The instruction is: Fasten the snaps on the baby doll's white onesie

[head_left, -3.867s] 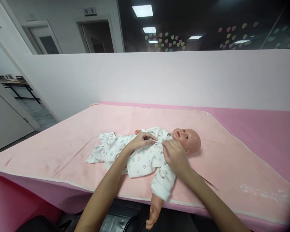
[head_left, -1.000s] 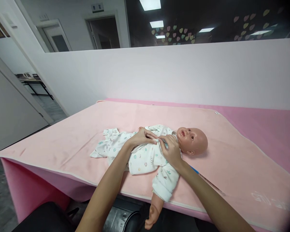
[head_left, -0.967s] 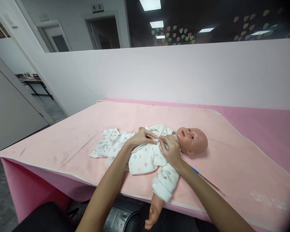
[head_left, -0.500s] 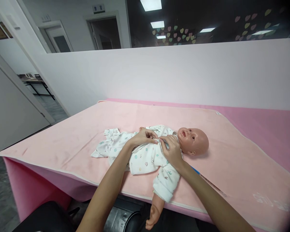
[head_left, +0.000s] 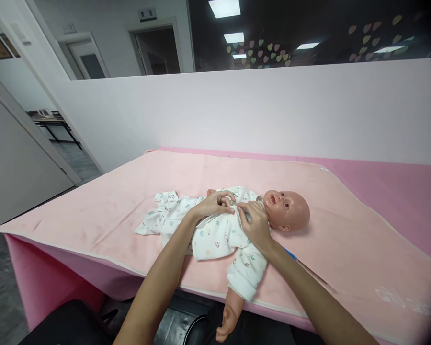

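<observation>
A doll in a white printed romper lies on its back on a pink blanket, near the table's front edge, one arm hanging over it. The left hand and right hand meet on the chest just below the chin. Both hands' fingers are curled, pinching the romper's front fabric between them.

pink blanket, white wall, doorway
</observation>
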